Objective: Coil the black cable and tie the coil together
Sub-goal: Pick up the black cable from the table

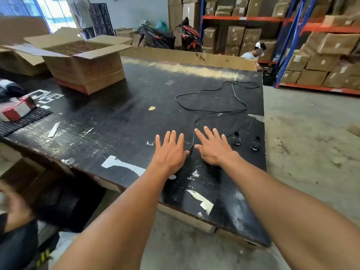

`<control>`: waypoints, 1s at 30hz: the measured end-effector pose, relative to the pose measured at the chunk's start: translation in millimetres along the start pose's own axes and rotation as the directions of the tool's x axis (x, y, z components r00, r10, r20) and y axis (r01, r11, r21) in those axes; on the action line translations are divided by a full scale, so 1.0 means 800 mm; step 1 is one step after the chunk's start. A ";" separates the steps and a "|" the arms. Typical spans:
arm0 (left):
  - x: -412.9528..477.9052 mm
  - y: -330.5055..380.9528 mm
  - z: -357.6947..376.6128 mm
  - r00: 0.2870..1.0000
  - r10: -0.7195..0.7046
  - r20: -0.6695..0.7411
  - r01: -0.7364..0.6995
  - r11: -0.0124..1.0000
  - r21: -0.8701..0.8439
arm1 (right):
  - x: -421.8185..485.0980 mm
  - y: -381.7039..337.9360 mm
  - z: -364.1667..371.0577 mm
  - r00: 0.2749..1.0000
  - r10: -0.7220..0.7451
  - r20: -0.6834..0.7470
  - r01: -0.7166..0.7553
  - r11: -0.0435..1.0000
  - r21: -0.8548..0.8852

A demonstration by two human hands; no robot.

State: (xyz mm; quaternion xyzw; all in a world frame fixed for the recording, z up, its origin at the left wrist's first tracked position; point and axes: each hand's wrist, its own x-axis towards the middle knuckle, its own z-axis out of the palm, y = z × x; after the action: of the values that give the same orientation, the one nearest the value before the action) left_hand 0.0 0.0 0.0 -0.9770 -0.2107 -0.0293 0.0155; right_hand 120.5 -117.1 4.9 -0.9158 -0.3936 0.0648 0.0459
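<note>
A thin black cable (212, 92) lies uncoiled in loose loops on the far right part of the black table (116, 121). One strand runs down toward me and ends between my two hands. My left hand (170, 151) rests flat on the table, fingers spread, just left of that strand. My right hand (212, 147) lies flat with fingers apart just right of it. Neither hand holds anything. Two small black strap-like pieces (237, 138) (255, 143) lie on the table right of my right hand.
An open cardboard box (85, 61) stands at the table's back left. A red and white object (15, 110) sits on a black mat at the left edge. Another person's hand (13, 203) shows at lower left. Shelves of boxes (321, 55) stand to the right.
</note>
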 end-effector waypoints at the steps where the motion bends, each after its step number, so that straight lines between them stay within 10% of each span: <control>1: 0.000 0.000 0.002 1.000 -0.005 -0.022 0.006 1.000 0.004 | 0.002 -0.003 0.002 0.999 -0.032 0.026 0.033 0.999 -0.032; 8: 0.012 -0.011 0.004 0.988 0.098 -0.119 -0.101 0.995 -0.026 | 0.025 -0.011 0.008 0.988 -0.132 0.081 0.136 0.990 -0.047; 15: 0.043 -0.023 -0.014 0.958 -0.171 -0.231 0.051 0.892 -0.448 | 0.044 -0.008 -0.012 0.985 -0.136 -0.105 0.150 0.979 0.142; 22: 0.128 -0.045 -0.094 0.847 -0.486 -0.215 -0.024 0.370 -0.929 | 0.093 -0.020 -0.082 0.955 -0.054 -0.292 0.185 0.877 0.443; 30: 0.224 -0.066 -0.161 0.942 -0.316 -0.115 -0.175 -0.170 -0.970 | 0.141 -0.029 -0.164 0.883 0.021 -0.469 0.218 0.867 0.449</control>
State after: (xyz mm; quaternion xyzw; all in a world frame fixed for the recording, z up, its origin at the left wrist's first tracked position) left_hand 134.4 116.2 140.7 -0.6047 -0.1618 -0.3373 -0.7031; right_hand 201.2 -23.1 128.6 -0.8409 -0.3897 -0.0582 0.3709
